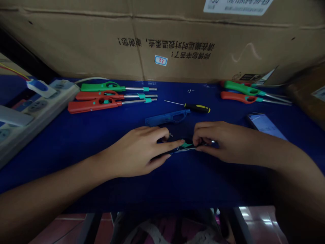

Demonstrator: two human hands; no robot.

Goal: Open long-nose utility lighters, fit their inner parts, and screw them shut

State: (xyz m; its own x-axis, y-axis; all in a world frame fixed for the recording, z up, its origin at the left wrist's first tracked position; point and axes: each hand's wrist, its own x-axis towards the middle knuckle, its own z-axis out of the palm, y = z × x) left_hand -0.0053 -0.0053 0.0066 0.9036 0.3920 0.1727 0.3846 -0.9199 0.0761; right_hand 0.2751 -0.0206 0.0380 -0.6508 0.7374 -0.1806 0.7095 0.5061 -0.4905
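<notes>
On the blue tabletop lies an opened long-nosed lighter (pixel 187 144), its green trigger and a pale wire showing. My left hand (pixel 138 150) grips its handle end, the index fingertip pressing by the trigger and the thumb along the near side. At the front end, my right hand (pixel 212 140) is closed in a pinch around the lighter's wire and barrel area; its fingers hide the exact part. A loose blue handle shell (pixel 166 117) rests just beyond my left hand. Behind it lies a screwdriver (pixel 197 107) with a black and yellow handle, near several tiny screws (pixel 190 90).
Green and red lighters lie at the back left (pixel 98 105) and back right (pixel 238 97). A power strip (pixel 38 105) runs along the left side. A phone (pixel 266 125) sits beyond my right forearm. A large cardboard box (pixel 101 44) walls off the back.
</notes>
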